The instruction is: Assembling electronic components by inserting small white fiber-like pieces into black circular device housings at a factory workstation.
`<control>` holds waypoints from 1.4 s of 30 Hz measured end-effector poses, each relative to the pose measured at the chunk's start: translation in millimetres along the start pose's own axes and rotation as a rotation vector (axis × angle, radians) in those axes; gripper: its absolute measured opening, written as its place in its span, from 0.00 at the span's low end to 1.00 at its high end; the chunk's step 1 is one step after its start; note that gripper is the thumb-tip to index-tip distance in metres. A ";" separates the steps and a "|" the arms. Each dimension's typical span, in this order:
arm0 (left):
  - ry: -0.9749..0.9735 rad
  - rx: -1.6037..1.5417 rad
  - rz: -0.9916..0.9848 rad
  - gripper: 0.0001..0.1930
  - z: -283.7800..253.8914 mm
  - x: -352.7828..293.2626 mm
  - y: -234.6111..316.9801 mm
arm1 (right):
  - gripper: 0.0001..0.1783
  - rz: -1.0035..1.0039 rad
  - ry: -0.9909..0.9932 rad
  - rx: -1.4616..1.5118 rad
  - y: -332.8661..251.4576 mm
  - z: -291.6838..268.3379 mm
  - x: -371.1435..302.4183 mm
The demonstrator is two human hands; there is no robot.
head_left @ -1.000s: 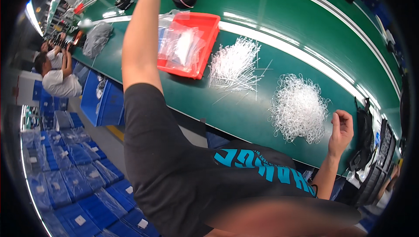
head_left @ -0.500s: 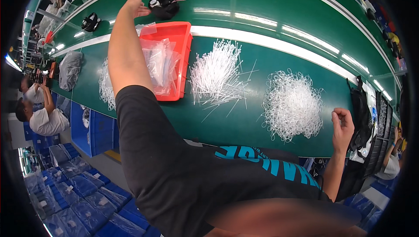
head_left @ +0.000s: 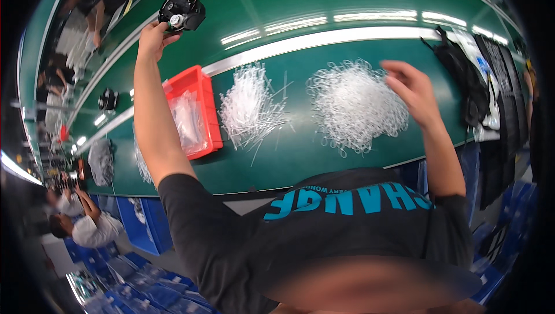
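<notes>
Black round fan (head_left: 181,11) gripped by left hand (head_left: 153,38), right hand (head_left: 409,90) spread open over white loops pile (head_left: 354,106)

So on the green belt I count two black round fan-like parts, one far out (head_left: 181,10) and one off to the left (head_left: 107,100). There's one red tray (head_left: 209,106) and two big heaps of clear plastic bits, straight ones (head_left: 250,109) and loopy ones (head_left: 352,106). Two hands: left (head_left: 153,34), right (head_left: 407,86).
</notes>
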State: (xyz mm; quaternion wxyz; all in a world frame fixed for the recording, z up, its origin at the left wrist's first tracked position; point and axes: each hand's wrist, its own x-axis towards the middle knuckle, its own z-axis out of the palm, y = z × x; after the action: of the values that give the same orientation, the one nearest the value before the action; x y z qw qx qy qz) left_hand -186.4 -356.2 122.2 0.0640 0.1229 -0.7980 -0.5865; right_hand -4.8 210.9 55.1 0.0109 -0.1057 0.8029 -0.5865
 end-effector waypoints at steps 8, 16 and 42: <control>-0.490 -0.096 0.152 0.13 273.1 -123.8 70.8 | 0.21 0.106 0.003 0.764 13.6 -14.4 65.3; -0.775 0.092 0.176 0.11 444.6 -222.6 59.0 | 0.12 -0.115 0.496 0.470 84.4 -108.8 -1.2; -0.772 -0.288 0.195 0.09 531.3 -223.9 66.6 | 0.15 -0.129 0.260 -0.111 110.6 -180.2 -14.8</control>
State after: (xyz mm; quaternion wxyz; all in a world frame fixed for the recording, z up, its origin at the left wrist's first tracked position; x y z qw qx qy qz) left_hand -110.1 212.3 33.6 -0.1677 -0.1922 -0.6811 -0.6863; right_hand -33.2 415.0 5.2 -0.1366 -0.0807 0.8203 -0.5496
